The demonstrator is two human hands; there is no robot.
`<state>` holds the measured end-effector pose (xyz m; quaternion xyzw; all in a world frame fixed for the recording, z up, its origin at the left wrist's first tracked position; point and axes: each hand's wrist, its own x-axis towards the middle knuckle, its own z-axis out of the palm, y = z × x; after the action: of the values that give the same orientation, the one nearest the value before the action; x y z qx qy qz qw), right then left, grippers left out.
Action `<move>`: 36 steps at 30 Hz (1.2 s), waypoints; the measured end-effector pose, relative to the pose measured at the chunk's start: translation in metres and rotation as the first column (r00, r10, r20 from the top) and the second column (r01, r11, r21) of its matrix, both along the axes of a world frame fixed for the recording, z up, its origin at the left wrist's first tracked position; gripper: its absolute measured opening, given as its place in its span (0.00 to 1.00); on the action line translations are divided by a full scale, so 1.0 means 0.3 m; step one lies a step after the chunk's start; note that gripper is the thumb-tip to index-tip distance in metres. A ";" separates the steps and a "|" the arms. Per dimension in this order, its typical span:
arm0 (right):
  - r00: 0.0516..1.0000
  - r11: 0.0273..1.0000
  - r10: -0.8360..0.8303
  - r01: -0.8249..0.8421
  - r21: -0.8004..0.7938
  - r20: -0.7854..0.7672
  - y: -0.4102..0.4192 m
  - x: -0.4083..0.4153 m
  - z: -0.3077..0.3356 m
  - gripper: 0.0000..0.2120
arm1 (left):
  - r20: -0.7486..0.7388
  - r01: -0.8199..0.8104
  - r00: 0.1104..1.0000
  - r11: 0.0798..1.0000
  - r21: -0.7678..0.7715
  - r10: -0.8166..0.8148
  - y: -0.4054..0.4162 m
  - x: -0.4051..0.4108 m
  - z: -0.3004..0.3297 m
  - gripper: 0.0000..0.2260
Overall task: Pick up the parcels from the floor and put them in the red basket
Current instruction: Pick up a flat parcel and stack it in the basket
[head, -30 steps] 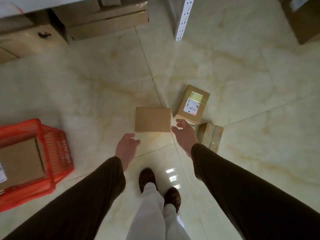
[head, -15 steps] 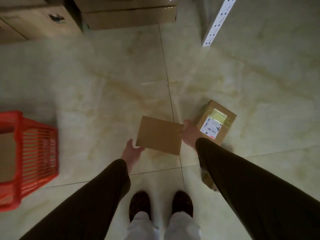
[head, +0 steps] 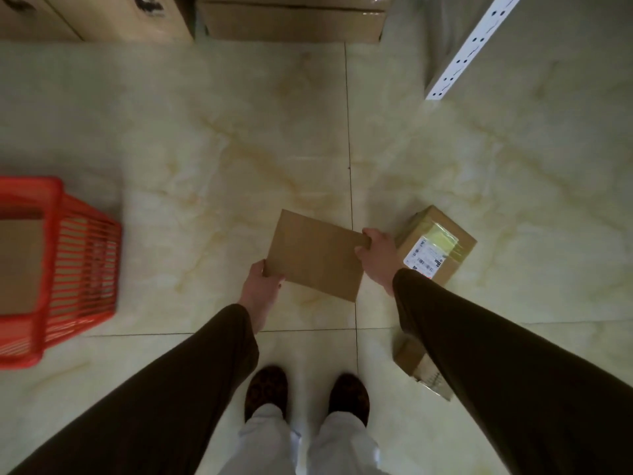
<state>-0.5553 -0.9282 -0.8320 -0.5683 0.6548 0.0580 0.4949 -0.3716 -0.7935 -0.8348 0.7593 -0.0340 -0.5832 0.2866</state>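
Observation:
A flat brown cardboard parcel (head: 317, 256) is held tilted above the floor between both hands. My left hand (head: 262, 282) grips its lower left corner and my right hand (head: 378, 253) grips its right edge. A taped box parcel with a white label (head: 436, 246) lies on the floor just right of my right hand. A smaller parcel (head: 416, 363) lies on the floor, partly hidden under my right sleeve. The red basket (head: 73, 265) stands at the left edge, with a brown parcel (head: 19, 265) inside it.
Large cardboard boxes (head: 291, 20) line the far edge of the tiled floor. A white perforated shelf post (head: 469, 51) stands at the upper right. My two feet (head: 306, 394) are planted at the bottom centre.
Both hands reached the flat parcel, closed on its edges and lifted it off the floor. The view has shifted, bringing the basket closer at the left.

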 end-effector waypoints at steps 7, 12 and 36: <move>0.991 0.994 0.002 0.012 -0.111 0.131 0.045 0.183 0.369 0.21 | 0.180 -0.147 0.967 0.973 -0.180 0.180 0.051 0.171 0.330 0.23; 0.978 0.993 0.053 -0.029 -0.117 0.201 0.099 0.369 0.610 0.17 | 0.315 -0.193 0.907 0.941 -0.278 0.279 0.126 0.357 0.541 0.21; 0.960 0.974 0.224 -0.227 0.000 0.170 0.809 1.392 0.741 0.21 | 0.208 -0.437 0.836 0.845 -0.310 0.508 0.857 1.341 0.720 0.25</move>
<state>-0.1376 -0.6855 -0.6096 -0.6372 0.5408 0.0721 0.5443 0.0308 -0.5364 -0.6186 0.7767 0.0424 -0.3702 0.5079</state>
